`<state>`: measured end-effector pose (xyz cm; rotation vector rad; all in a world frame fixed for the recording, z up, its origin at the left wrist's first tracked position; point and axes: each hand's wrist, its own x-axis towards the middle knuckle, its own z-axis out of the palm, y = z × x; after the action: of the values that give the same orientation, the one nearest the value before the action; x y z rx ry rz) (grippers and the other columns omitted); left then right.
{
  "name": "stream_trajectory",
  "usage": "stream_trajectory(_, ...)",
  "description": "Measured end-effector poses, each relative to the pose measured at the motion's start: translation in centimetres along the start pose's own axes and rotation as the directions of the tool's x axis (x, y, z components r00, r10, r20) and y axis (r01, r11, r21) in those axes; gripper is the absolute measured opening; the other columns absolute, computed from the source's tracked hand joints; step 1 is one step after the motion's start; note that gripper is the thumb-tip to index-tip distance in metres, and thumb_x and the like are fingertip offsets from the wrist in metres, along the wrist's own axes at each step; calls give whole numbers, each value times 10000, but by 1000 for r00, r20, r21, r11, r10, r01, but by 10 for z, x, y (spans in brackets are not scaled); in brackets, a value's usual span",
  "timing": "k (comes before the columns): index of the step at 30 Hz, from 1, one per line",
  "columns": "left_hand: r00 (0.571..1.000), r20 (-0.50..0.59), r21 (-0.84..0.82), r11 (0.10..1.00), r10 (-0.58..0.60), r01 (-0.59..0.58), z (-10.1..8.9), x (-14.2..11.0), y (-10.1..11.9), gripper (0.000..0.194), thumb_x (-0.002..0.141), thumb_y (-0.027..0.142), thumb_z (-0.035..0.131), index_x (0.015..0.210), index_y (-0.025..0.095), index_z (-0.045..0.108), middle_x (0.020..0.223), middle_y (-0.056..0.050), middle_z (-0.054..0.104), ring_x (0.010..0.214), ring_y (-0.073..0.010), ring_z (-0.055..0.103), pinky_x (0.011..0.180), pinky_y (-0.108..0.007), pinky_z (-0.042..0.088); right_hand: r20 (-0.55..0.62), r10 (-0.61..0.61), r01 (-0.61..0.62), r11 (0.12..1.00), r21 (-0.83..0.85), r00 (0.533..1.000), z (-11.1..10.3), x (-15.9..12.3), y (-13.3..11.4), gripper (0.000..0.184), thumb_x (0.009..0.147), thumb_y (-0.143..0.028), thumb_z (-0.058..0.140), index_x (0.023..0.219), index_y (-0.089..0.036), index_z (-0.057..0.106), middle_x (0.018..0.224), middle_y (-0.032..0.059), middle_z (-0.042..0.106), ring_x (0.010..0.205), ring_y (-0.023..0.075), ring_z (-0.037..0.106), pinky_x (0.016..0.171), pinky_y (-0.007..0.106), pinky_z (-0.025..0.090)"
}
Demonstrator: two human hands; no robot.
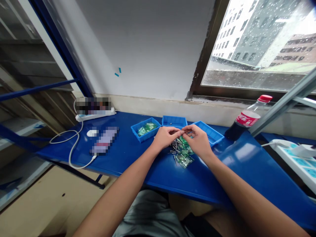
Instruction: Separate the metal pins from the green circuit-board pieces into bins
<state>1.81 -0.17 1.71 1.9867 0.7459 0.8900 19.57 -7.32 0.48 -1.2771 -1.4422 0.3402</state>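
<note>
My left hand [166,136] and my right hand [196,140] meet fingertip to fingertip above the blue table [130,154]. Both are closed in a pinch, and whatever lies between the fingers is too small to make out. Just below them is a pile of silvery screws [175,146] mixed with small green-and-clear plastic bags [185,159]. Behind the hands stand three blue bins: the left bin [142,139] holds more green-and-clear bags, the middle bin [174,121] shows a small item inside, and the right bin [214,138] is partly hidden by my right hand.
A cola bottle [248,118] stands at the back right beside a metal bar [283,95]. A phone [105,141] on a white cable [71,158] lies at the left. Power strips [98,115] sit at the back left and far right. Wall and window close off the back.
</note>
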Motion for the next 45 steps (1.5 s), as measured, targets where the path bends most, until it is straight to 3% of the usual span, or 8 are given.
stream_trajectory(6,999,-44,-12,1000,2,-3,2,3,-7,283,912,386,744,1075,177,844,1054,-92,836,982,-264,795,877,-329,612,45,-29,29,1000,8,999,1,0,-3,133,934,-288,648,999,-240,754,1007,73,773,945,258,749,852,428,646)
stream_trajectory(13,996,-87,-11,1000,5,-6,4,2,-9,235,864,236,748,1074,175,837,990,-88,839,917,-242,802,868,-345,640,28,52,-53,997,53,998,4,-2,-2,232,919,-429,733,1011,-216,736,977,95,786,902,273,767,819,439,659)
stream_trajectory(19,995,-89,-118,992,34,-45,5,4,-10,228,882,273,762,1074,166,824,1036,-94,836,969,-239,803,935,-356,636,-11,86,-84,989,123,996,3,-1,-2,252,883,-403,766,1033,-206,717,986,95,777,921,256,756,805,404,646)
stream_trajectory(28,983,-174,-212,973,55,-92,7,5,-11,198,871,291,804,1020,162,778,1003,-94,832,955,-244,806,908,-367,645,-62,105,-90,974,208,993,5,-4,-1,318,871,-390,811,1097,-203,689,996,94,779,964,255,766,881,419,637)
stream_trajectory(37,992,-128,-134,990,24,-41,4,2,-2,339,939,205,723,1264,221,626,1123,-86,827,1029,-260,807,929,-386,622,-38,139,-124,956,264,990,6,-4,-2,351,868,-428,825,1104,-209,686,1043,105,794,1027,273,773,935,445,639)
stream_trajectory(40,991,-124,-108,992,48,-61,5,1,0,329,944,183,707,1261,223,629,1106,-73,829,1021,-248,805,912,-364,618,-39,137,-123,960,250,990,6,-3,-3,345,871,-422,820,1103,-205,685,1027,104,792,1012,272,772,921,438,639)
stream_trajectory(45,962,-238,25,991,134,-131,5,5,0,230,932,173,716,1147,214,646,1047,-55,811,965,-213,788,811,-309,610,-56,51,-45,994,102,997,6,-4,-7,261,933,-393,741,1111,-207,695,1004,90,785,958,260,767,856,410,630)
